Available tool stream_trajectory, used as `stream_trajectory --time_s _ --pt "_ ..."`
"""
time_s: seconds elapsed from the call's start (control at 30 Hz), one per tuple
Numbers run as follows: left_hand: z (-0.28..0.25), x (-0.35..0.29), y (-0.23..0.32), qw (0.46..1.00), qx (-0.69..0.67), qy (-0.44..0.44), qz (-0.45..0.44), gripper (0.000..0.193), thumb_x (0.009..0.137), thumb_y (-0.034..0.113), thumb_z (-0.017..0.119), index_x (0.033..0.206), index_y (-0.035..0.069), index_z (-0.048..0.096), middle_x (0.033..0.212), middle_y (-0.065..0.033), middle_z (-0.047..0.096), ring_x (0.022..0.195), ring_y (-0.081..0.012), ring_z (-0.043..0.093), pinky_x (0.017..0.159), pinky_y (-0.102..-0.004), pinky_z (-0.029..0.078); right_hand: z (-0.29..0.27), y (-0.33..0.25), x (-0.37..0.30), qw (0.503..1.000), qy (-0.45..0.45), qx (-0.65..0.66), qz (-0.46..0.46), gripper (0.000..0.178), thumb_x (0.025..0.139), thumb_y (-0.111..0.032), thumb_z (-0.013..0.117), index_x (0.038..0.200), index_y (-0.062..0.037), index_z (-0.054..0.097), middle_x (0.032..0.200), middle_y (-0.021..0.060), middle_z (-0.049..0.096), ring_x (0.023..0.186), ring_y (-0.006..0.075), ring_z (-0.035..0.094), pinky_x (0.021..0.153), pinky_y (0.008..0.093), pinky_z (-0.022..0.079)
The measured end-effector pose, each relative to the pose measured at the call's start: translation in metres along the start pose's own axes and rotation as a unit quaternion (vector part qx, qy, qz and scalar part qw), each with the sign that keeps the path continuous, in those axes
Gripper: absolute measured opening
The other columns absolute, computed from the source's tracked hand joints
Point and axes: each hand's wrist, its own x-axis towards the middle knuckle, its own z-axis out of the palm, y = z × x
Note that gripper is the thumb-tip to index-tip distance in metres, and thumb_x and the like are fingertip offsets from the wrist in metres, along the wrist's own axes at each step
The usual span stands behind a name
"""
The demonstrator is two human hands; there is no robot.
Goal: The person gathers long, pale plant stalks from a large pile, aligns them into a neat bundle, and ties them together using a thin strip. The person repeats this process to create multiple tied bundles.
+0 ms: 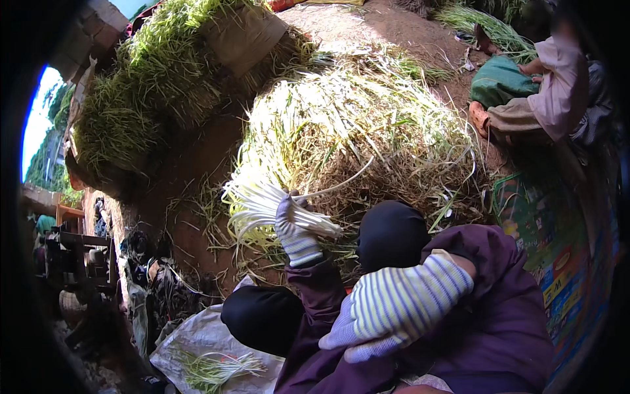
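Stalks point(254, 203) look light, bendy, easily bruised; grip round the bunch, as the left hand point(294, 230) does, fingers curled. Nearer right hand point(401, 303): palm hidden, cannot tell its hold.

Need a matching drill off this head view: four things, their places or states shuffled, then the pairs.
Column one
1. Left hand
2. Right hand
3. Small pile of stalks
4. Plain green cloth

Column two
A. On the pale sheet at lower left
B. Against the other person at upper right
C. Closed round a bundle of pale stalks
D. In front of the purple garment, palm hidden

Pairs: 1-C, 2-D, 3-A, 4-B
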Motion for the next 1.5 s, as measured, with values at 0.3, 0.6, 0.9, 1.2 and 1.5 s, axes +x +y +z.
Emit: stream_trajectory --time_s 0.3,0.6,0.9,1.2,1.5 --pt "0.019 -0.02 0.007 0.999 -0.028 0.018 0.01 0.035 0.093 0.027 0.062 0.115 -0.001 0.058 0.084 -0.0068 0.064 0.068 -0.0141 0.061 0.06 -0.0261 0.053 -0.077 0.151 -0.078 0.927 0.222 -0.2 0.227 0.054 0.086 -0.011 0.069 0.137 -0.0106 0.052 0.126 0.0124 0.061 0.113 0.0261 0.06 0.097 0.0349 0.048" --pt "0.012 -0.012 0.017 0.997 -0.061 -0.021 0.029 0.036 0.094 0.02 0.061 0.124 0.001 0.054 0.1 -0.0099 0.061 0.071 -0.0134 0.059 0.062 -0.0266 0.052 -0.082 0.222 -0.181 0.887 0.243 -0.218 0.326 0.013 0.089 -0.015 0.068 0.099 -0.007 0.07 0.07 0.0062 0.062 0.062 0.0186 0.058 0.057 0.034 0.046" --pt "0.008 -0.007 0.009 0.994 0.043 -0.046 -0.088 0.046 0.087 0.021 0.07 0.125 0.003 0.054 0.103 -0.0126 0.067 0.072 -0.0171 0.063 0.064 -0.0303 0.056 -0.159 0.114 -0.154 0.765 0.559 0.038 0.317 0.035 0.1 -0.034 0.053 0.111 -0.005 0.07 0.061 -0.004 0.06 0.043 -0.0001 0.044 0.039 0.0167 0.03" --pt "0.052 -0.025 -0.015 0.991 0.041 -0.09 -0.085 0.06 0.086 0.021 0.071 0.136 0.003 0.044 0.126 -0.0148 0.058 0.102 -0.0247 0.062 0.084 -0.0376 0.054 -0.062 0.144 -0.071 0.85 0.288 0.092 0.431 0.033 0.093 -0.032 0.065 0.112 -0.0065 0.071 0.076 0.0054 0.07 0.063 0.0078 0.062 0.062 0.0255 0.052" --pt "0.042 -0.023 -0.032 0.963 -0.126 -0.116 -0.208 0.049 0.087 0.024 0.066 0.127 0.001 0.051 0.102 -0.014 0.066 0.098 -0.0281 0.063 0.088 -0.0437 0.053 -0.07 0.17 -0.088 0.902 0.203 0.07 0.374 0.041 0.087 -0.038 0.071 0.111 -0.0046 0.07 0.092 0.0139 0.073 0.086 0.0211 0.071 0.078 0.0319 0.054"
